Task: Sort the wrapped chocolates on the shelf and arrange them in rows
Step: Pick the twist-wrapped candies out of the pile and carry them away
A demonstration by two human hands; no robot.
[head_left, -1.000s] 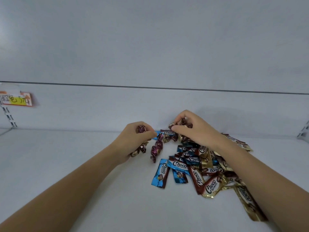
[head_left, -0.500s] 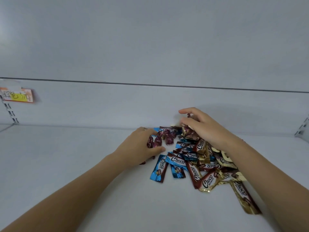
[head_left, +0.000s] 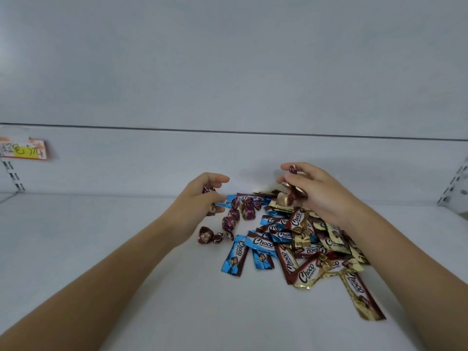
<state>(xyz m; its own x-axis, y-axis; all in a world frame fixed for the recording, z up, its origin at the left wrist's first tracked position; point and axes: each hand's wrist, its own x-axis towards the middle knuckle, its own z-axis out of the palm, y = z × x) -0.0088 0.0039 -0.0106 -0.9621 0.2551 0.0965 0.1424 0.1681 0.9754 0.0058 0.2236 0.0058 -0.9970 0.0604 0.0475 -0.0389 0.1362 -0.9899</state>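
The heap of flat foil-wrapped "Choco" bars (head_left: 298, 244) lies on the white shelf board (head_left: 101, 236), right of centre, wrappers overlapping w/ no order. Blue-and-brown bars (head_left: 234, 259) sit at the heap's left and near edge; gold-and-brown bars (head_left: 362, 300) spread along the right and near side, one long gold one apart at the near right corner of the heap. Brown/red ones are mixed through the middle.

Just left of the heap, a loose cluster of small round maroon twist-wrapped chocolates (head_left: 243, 209) rests on the board, w/ two more maroon twists (head_left: 209, 235) lying a bit nearer, close beside the left wrist.

The left hand (head_left: 202, 198) is above the board beside that cluster, fingers curled narrow around several maroon twists; one shows at the top of the fist, another pokes out below. Thumb tip points toward the heap.

The right hand (head_left: 319, 191) is raised over the far end of the heap, pinching one maroon twist (head_left: 293, 169) btwn thumb and forefinger, w/ more foil pieces, maroon and pale gold, bunched under the palm. Exact count in either hand can't be told.

Both bare forearms reach in from the near corners. On the back panel at far left hangs an orange-and-yellow handwritten price tag (head_left: 24, 149), above a slotted metal upright (head_left: 12, 173); a similar slotted upright (head_left: 455, 183) at far right.
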